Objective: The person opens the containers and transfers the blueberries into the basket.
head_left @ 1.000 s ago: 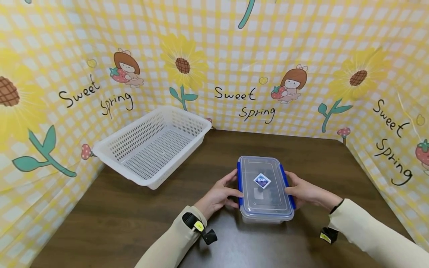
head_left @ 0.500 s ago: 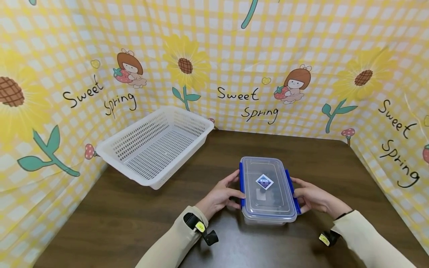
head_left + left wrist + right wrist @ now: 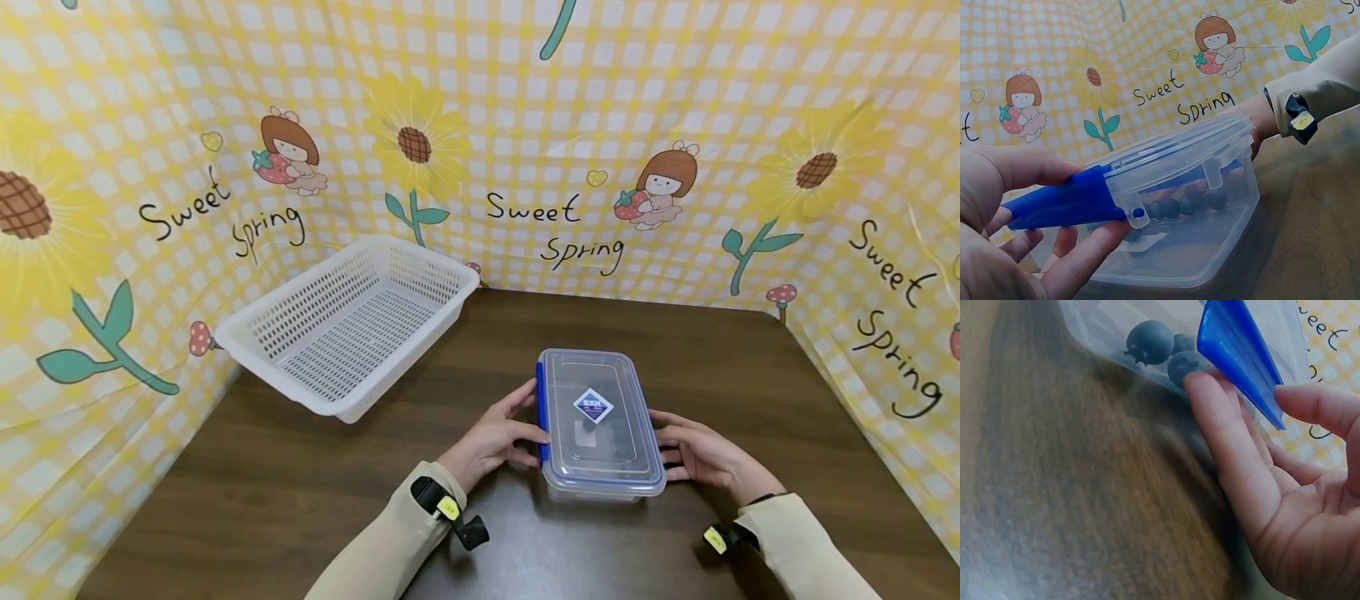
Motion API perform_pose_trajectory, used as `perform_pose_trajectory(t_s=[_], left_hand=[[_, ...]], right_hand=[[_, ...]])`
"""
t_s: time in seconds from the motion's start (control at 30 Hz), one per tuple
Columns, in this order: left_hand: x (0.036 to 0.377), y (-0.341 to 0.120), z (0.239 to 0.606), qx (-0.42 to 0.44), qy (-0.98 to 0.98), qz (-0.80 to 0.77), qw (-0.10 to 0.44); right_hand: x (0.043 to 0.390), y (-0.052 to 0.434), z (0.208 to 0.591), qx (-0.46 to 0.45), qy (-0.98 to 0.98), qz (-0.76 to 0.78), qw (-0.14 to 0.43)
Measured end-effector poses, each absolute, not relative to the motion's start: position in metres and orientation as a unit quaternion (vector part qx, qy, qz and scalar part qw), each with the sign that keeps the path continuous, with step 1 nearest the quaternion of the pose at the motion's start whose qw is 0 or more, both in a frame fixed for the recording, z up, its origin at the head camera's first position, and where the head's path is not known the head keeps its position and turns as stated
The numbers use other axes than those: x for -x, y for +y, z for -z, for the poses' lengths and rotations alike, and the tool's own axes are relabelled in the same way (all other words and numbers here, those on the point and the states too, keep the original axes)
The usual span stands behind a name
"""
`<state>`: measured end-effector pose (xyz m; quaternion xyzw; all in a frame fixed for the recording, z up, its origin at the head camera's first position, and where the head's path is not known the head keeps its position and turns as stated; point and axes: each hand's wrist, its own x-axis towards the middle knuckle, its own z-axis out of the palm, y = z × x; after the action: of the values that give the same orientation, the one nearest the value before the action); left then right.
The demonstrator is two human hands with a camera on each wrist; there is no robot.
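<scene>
A clear plastic food container (image 3: pixel 622 454) with a lid and a diamond-shaped sticker stands on the table between both hands. Its left blue latch (image 3: pixel 1066 203) juts outward, held between the thumb and fingers of my left hand (image 3: pixel 487 442). On the opposite side, my right hand (image 3: pixel 708 457) has its fingers extended against the container's side. The right blue latch (image 3: pixel 1238 356) hangs away from the wall, with the thumb tip at its edge and the other fingers behind it. Several dark round berries (image 3: pixel 1149 342) with small crowns, like blueberries, lie inside the container.
A white slotted plastic basket (image 3: pixel 337 407) stands at the left back of the dark wooden table (image 3: pixel 300 517). Yellow checked cloth (image 3: pixel 525 108) printed with flowers and figures encloses the back and sides. A camera (image 3: pixel 472 532) is strapped at the left wrist.
The right blue latch has swung outward and down, out of sight in the head view. My right hand has shifted from the lid's edge to lower beside the container. The left hand keeps its grip.
</scene>
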<state>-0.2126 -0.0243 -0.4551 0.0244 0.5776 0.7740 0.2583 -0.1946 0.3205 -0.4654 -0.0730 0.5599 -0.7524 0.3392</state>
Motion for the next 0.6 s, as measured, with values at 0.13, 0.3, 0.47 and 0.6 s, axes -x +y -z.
perform_pose_trajectory(t_s=[0.13, 0.3, 0.47, 0.6], left_hand=[[0.212, -0.024, 0.455, -0.026, 0.577, -0.775, 0.256], [0.213, -0.021, 0.454, -0.025, 0.578, -0.777, 0.250], [0.212, -0.020, 0.454, -0.018, 0.586, -0.772, 0.244], [0.210, -0.020, 0.452, -0.018, 0.596, -0.765, 0.243]], right_hand=[[0.192, 0.325, 0.463, 0.078, 0.568, 0.752, 0.325], [0.190, 0.331, 0.449, 0.080, 0.581, 0.755, 0.292], [0.183, 0.328, 0.432, 0.110, 0.571, 0.767, 0.271], [0.176, 0.315, 0.427, 0.122, 0.582, 0.764, 0.253]])
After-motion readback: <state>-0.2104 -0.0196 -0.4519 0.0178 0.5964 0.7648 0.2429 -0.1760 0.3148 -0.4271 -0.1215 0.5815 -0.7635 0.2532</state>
